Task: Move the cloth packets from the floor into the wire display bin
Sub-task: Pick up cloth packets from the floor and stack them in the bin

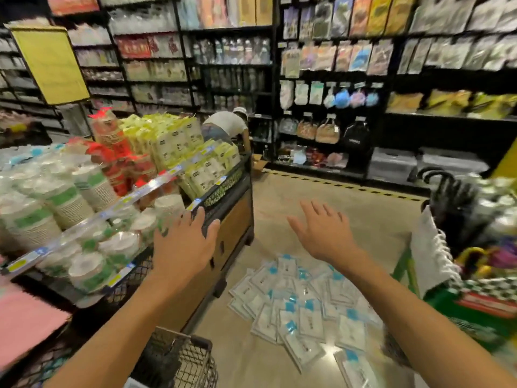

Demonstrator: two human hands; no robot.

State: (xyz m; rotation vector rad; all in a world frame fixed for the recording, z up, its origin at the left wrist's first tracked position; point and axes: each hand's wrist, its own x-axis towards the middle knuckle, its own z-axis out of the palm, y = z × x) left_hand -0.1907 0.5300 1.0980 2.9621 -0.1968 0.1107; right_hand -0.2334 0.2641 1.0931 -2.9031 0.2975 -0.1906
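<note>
Both of my hands are out in front of me and carrying nothing. My left hand (186, 242) lies flat, fingers straight, on the dark rim of the wooden-sided display stand (232, 208); I judge it is there to steady me as I lean over. My right hand (321, 233) hangs in the air with its fingers spread wide, palm down, above the floor and touching nothing.

The white cloth packets with blue labels (302, 306) are all on the beige shop floor (321, 191), in a loose overlapping heap below and just ahead of my right hand. They lie flat and slippery-looking in clear wrap, so I expect several to slide when I gather them.

The black wire mesh bin (193, 359) sits low at the bottom of the view, close against my left forearm and beside the heap. I take it to be the display bin for the packets, though I cannot see inside it from here.

The stand to my left is piled with stacks of white and green paper cups (67, 197) and yellow-green packs (179, 141), so there is no room there. None of the packets looks moved yet; my next move, I judge, is lowering the spread right hand onto the heap.
</note>
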